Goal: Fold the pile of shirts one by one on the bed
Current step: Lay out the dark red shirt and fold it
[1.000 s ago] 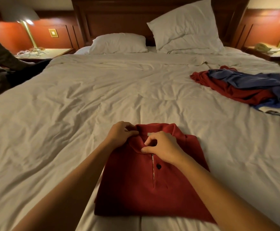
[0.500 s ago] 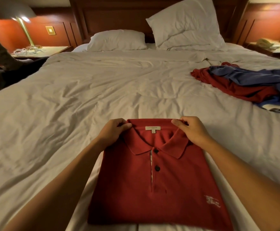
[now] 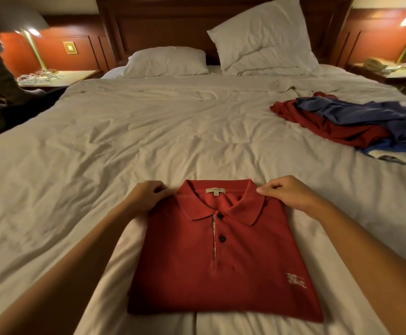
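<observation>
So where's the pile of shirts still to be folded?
In the head view, the pile lies on the bed, right side, beyond the right hand, before the propped pillow.

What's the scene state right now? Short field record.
item: red shirt, folded, lying flat, collar facing up
surface: bed
left hand: pinches the shirt's far left corner
right hand: pinches the shirt's far right corner
pile: red and blue shirts, unfolded, far right side of the bed

L hand [image 3: 146, 197] | R hand [image 3: 291, 193] — moved off collar [image 3: 250, 206] to polo [image 3: 221, 274] shoulders, prob. pinching
</observation>
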